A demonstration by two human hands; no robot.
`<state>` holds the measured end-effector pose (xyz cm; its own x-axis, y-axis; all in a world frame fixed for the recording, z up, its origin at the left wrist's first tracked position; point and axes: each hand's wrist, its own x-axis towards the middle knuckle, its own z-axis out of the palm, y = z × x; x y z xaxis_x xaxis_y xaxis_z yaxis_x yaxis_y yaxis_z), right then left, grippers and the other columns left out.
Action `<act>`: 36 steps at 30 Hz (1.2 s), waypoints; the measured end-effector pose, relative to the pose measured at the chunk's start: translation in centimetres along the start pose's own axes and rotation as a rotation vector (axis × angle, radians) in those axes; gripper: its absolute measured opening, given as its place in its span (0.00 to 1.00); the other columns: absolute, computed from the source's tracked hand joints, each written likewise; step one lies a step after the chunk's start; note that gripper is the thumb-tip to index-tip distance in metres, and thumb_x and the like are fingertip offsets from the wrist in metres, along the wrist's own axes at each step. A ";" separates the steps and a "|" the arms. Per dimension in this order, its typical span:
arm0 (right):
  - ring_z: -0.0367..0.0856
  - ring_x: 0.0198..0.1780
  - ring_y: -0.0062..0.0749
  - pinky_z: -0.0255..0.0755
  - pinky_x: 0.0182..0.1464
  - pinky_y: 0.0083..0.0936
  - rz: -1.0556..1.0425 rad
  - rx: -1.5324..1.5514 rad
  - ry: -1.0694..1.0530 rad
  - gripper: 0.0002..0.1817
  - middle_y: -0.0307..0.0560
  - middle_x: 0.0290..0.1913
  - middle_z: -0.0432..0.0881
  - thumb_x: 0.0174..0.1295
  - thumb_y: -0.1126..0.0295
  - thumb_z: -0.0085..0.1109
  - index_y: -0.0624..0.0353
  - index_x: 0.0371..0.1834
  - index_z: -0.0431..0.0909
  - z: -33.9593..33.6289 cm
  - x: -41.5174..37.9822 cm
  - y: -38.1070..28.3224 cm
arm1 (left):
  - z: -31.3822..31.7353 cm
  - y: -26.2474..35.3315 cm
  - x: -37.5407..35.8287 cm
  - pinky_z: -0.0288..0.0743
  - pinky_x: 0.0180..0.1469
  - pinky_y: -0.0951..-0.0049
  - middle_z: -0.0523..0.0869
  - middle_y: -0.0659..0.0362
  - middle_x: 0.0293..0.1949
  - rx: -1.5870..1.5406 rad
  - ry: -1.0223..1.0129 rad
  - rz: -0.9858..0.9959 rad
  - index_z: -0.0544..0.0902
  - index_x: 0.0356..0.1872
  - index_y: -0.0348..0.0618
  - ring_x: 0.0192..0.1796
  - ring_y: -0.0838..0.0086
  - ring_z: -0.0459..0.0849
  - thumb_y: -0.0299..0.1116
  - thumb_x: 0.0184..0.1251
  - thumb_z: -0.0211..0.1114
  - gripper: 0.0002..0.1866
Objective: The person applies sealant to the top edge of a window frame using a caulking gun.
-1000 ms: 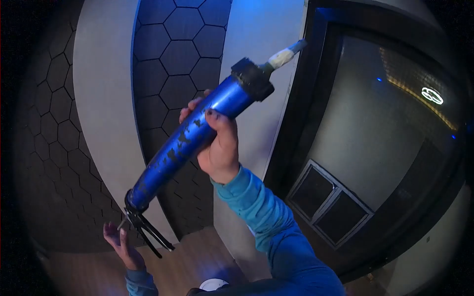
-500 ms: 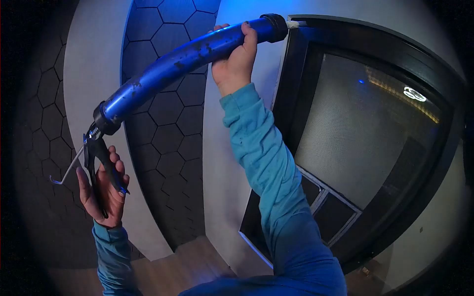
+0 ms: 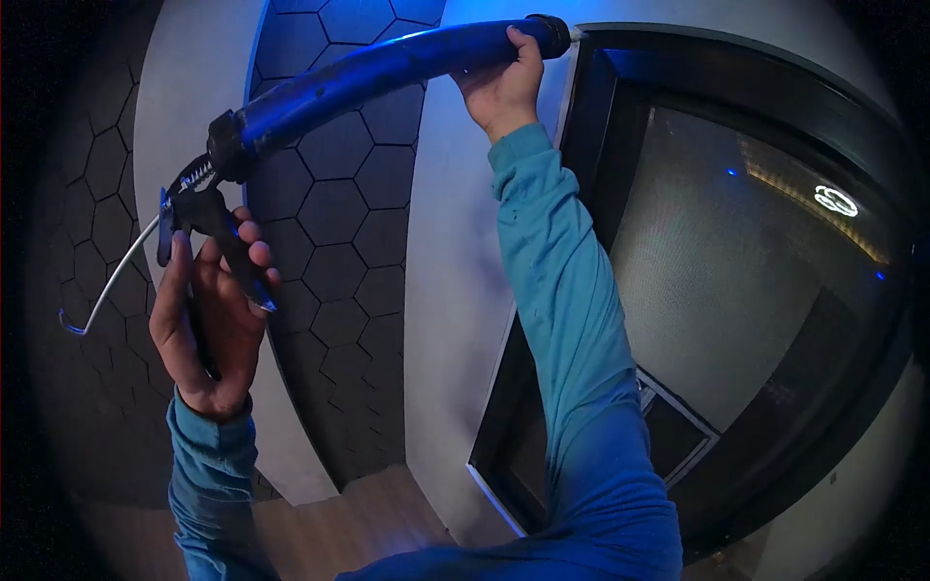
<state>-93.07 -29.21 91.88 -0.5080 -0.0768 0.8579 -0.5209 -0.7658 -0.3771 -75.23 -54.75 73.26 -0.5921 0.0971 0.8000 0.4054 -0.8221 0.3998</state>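
Observation:
A long blue caulking gun (image 3: 368,79) with black end caps stretches across the upper part of the view. My left hand (image 3: 221,324) is wrapped around its black trigger handle at the lower end, and the hooked metal rod (image 3: 111,271) sticks out behind it. Near the front cap, my right hand (image 3: 502,92) grips the barrel from below, thumb over the side. The short pale nozzle (image 3: 576,36) meets the top left corner of the dark door frame (image 3: 668,60), right where it borders the light wall.
The door's large dark glass panel (image 3: 727,252) reflects lights. Dark hexagon-patterned wall panels (image 3: 339,213) lie behind the gun, beside a pale wall strip (image 3: 194,87). Wooden floor (image 3: 373,518) shows at the bottom.
Both hands have shifted up and slightly right in view with the caulking gun. Less of the nozzle shows at the frame corner, and the rear rod appears longer.

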 end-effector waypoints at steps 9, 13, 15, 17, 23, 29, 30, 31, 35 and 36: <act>0.76 0.52 0.45 0.65 0.62 0.49 0.036 0.014 -0.066 0.25 0.49 0.49 0.79 0.55 0.54 0.52 0.59 0.52 0.72 -3.3 2.7 -1.2 | 0.8 -3.6 1.8 0.79 0.53 0.63 0.79 0.49 0.48 0.124 0.025 0.053 0.65 0.59 0.29 0.49 0.65 0.82 0.45 0.75 0.44 0.26; 0.77 0.52 0.46 0.65 0.62 0.50 0.043 0.077 -0.086 0.25 0.49 0.49 0.80 0.55 0.54 0.52 0.59 0.51 0.73 -3.9 3.2 -1.8 | 1.8 -4.4 1.9 0.79 0.53 0.63 0.79 0.49 0.49 0.152 0.001 0.074 0.65 0.59 0.30 0.49 0.65 0.82 0.44 0.74 0.44 0.25; 0.77 0.52 0.46 0.65 0.62 0.50 0.037 0.080 -0.089 0.25 0.49 0.49 0.80 0.54 0.54 0.52 0.59 0.51 0.73 -4.2 3.2 -1.9 | 2.1 -4.6 1.9 0.79 0.53 0.63 0.79 0.49 0.49 0.169 0.001 0.074 0.65 0.59 0.30 0.50 0.65 0.82 0.44 0.74 0.45 0.26; 0.76 0.53 0.46 0.65 0.62 0.50 0.033 0.085 -0.091 0.25 0.49 0.49 0.80 0.54 0.54 0.53 0.59 0.51 0.73 -4.3 3.2 -2.0 | 2.3 -4.9 1.8 0.79 0.53 0.63 0.79 0.49 0.49 0.187 0.008 0.079 0.64 0.60 0.30 0.50 0.65 0.82 0.45 0.73 0.45 0.26; 0.75 0.54 0.47 0.64 0.63 0.49 0.039 0.170 -0.148 0.26 0.49 0.49 0.80 0.53 0.55 0.54 0.60 0.52 0.72 -4.6 3.0 -2.7 | 2.7 -5.9 1.0 0.77 0.55 0.63 0.78 0.48 0.50 0.212 -0.043 0.105 0.63 0.61 0.31 0.52 0.65 0.81 0.45 0.73 0.45 0.27; 0.76 0.54 0.48 0.64 0.64 0.48 0.037 0.199 -0.136 0.27 0.51 0.50 0.79 0.53 0.55 0.54 0.62 0.52 0.72 -4.9 2.8 -2.8 | 3.8 -6.4 0.5 0.75 0.56 0.60 0.78 0.48 0.50 0.198 -0.033 0.108 0.62 0.61 0.31 0.52 0.63 0.81 0.46 0.72 0.46 0.28; 0.76 0.54 0.48 0.64 0.64 0.48 0.026 0.192 -0.131 0.27 0.51 0.50 0.79 0.53 0.55 0.54 0.63 0.52 0.72 -4.9 2.8 -2.9 | 4.0 -6.4 0.5 0.76 0.56 0.59 0.78 0.48 0.50 0.200 -0.017 0.116 0.62 0.61 0.31 0.52 0.62 0.81 0.46 0.72 0.46 0.28; 0.76 0.54 0.48 0.64 0.64 0.48 0.015 0.183 -0.127 0.27 0.52 0.51 0.79 0.53 0.55 0.54 0.63 0.51 0.72 -4.9 2.9 -3.0 | 4.2 -6.4 0.5 0.76 0.56 0.59 0.78 0.48 0.50 0.199 -0.015 0.115 0.62 0.61 0.31 0.52 0.62 0.81 0.46 0.72 0.46 0.28; 0.76 0.54 0.47 0.64 0.64 0.48 0.025 0.216 -0.125 0.27 0.52 0.51 0.79 0.53 0.55 0.54 0.63 0.51 0.72 -4.3 2.9 -3.1 | 5.4 -6.2 0.6 0.78 0.50 0.64 0.77 0.51 0.46 0.243 0.019 0.114 0.65 0.59 0.31 0.46 0.67 0.81 0.46 0.73 0.47 0.26; 0.79 0.48 0.44 0.70 0.57 0.41 0.035 0.254 -0.146 0.21 0.49 0.44 0.81 0.54 0.57 0.54 0.61 0.45 0.75 -4.0 2.8 -3.2 | 5.8 -6.2 0.6 0.79 0.46 0.69 0.77 0.52 0.44 0.253 0.064 0.118 0.66 0.58 0.32 0.42 0.71 0.80 0.45 0.73 0.47 0.25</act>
<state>-95.56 -24.47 94.10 -0.4091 -0.1833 0.8939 -0.3067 -0.8950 -0.3238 -74.10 -46.36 73.87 -0.5701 -0.0329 0.8209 0.6301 -0.6588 0.4111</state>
